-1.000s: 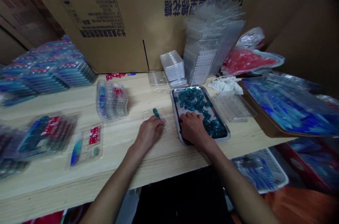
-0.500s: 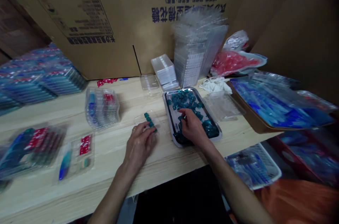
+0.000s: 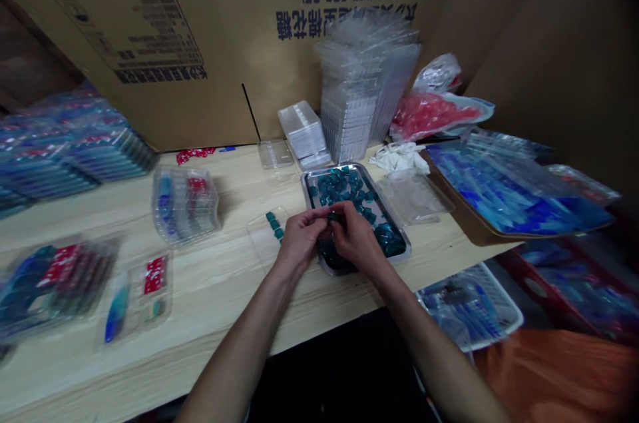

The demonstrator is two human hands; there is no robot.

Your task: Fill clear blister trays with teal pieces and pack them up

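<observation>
My left hand (image 3: 303,234) and my right hand (image 3: 353,234) meet over the near left part of a metal tray (image 3: 305,184). Their fingers are pinched together around a small dark piece, seemingly one of the teal pieces; most of it is hidden by the fingertips. Loose teal, shiny pieces (image 3: 339,186) are scattered in the tray. Left of my hands a clear plastic blister tray (image 3: 258,236) lies flat on the table, with a short row of teal pieces (image 3: 274,225) along it.
Stacked clear trays (image 3: 347,110) stand behind the metal tray. At right is a carton of blue packets (image 3: 492,190), with a white basket (image 3: 509,313) below the table edge. Filled blister packs (image 3: 184,206) and a single pack (image 3: 140,293) lie at left.
My left hand has moved right, from the row of teal pieces to the metal tray, and now meets my right hand. My right hand has come up with a small piece between the fingers.
</observation>
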